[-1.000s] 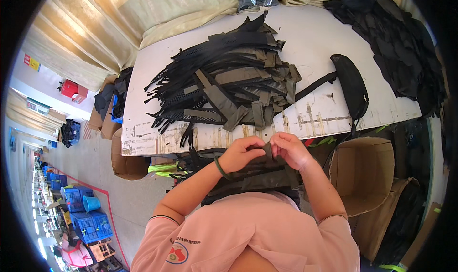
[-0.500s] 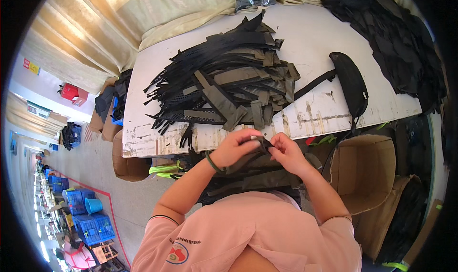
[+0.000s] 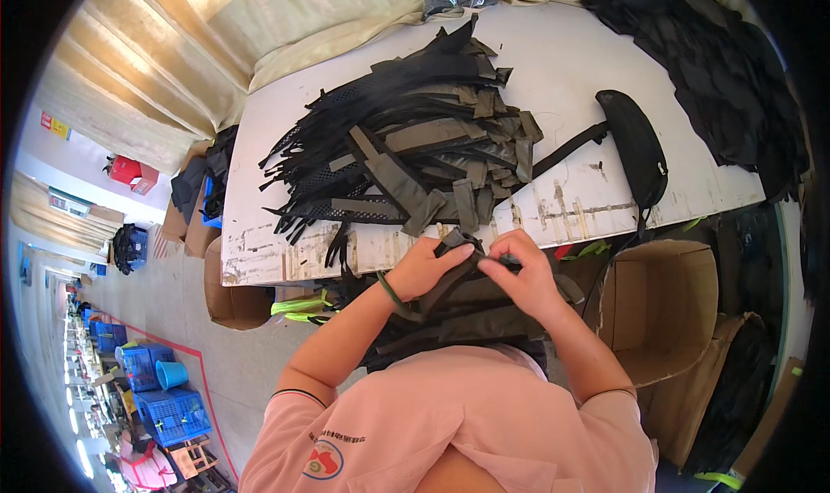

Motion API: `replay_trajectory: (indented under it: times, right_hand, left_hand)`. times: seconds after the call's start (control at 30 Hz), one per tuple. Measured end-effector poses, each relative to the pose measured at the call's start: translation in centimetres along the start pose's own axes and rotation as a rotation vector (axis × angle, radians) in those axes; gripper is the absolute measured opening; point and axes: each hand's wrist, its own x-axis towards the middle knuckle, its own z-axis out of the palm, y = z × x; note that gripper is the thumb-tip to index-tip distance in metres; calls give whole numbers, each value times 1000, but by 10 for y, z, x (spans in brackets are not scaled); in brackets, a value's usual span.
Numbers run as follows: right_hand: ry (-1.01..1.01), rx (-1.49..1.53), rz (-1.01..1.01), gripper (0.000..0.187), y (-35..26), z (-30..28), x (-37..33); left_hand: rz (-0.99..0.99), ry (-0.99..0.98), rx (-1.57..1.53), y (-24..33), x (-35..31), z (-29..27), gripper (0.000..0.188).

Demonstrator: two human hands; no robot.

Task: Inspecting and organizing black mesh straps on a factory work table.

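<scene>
My left hand [image 3: 424, 270] grips the end of a dark grey fabric strap [image 3: 462, 241], its thumb laid across the cloth. Close on the other side, my right hand [image 3: 525, 275] has thumb and fingers pinched at the strap's edge; the exact contact is small and partly hidden. Both hands are just off the table's front edge. More grey and black straps [image 3: 484, 324] lie below them, across my lap. Beyond my hands, a large heap of black mesh and grey straps [image 3: 406, 147] covers the middle of the white table [image 3: 562, 52].
A black zipped pouch [image 3: 633, 147] with a strap lies right of the heap. Dark fabric pieces [image 3: 692, 78] are piled at the far right. An open cardboard box [image 3: 661, 307] stands by my right arm, another box [image 3: 235, 294] at the left. Blue crates [image 3: 173, 415] line the left floor.
My left thumb has shifted along the strap, and its end now stands up above the hand. My right hand has turned slightly, its fingers raised. The heap and pouch stay in place.
</scene>
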Motion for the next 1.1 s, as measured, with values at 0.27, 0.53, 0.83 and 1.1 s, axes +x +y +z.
replay_trajectory:
  times: [0.27,0.53,0.83,1.1]
  right_hand:
    - [100,202,190,11,0,-14,14]
    - [117,218,342,18,19,-23,17]
    - [67,-62,294,14,-17,-17,3]
    - [-102,-392,427,20,58,-2,-122]
  left_hand:
    - [101,-16,-27,-9,2,-2,33]
    - [44,-78,43,-21,4,2,47]
    - [74,-292,364,-44,-17,-19,50]
    - [-98,-387,973,-97,-101,-86,57]
